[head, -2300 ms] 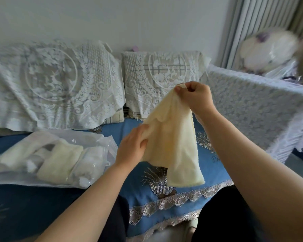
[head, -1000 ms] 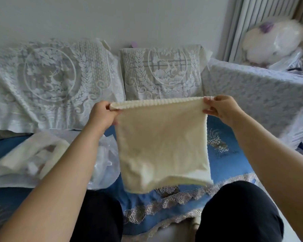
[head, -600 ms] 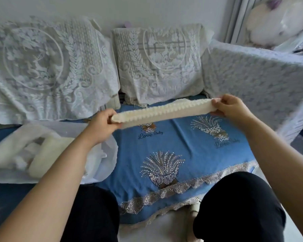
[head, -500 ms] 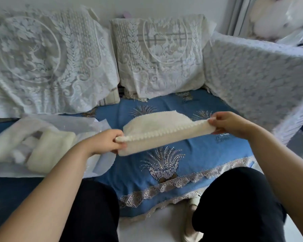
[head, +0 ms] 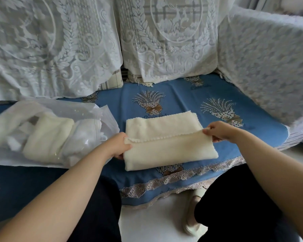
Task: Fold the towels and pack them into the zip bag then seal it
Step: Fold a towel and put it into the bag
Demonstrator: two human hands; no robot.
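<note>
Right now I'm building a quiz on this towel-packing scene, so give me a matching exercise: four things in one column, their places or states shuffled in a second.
Things:
1. towel
2. zip bag
3. left hand
4. right hand

Places or states:
A. pinches the towel's right corner
B. lies open at the left with folded towels inside
C. folded over on the blue sofa cover
D. grips the towel's left edge

Pairs: 1-C, 2-B, 3-D, 4-A
</note>
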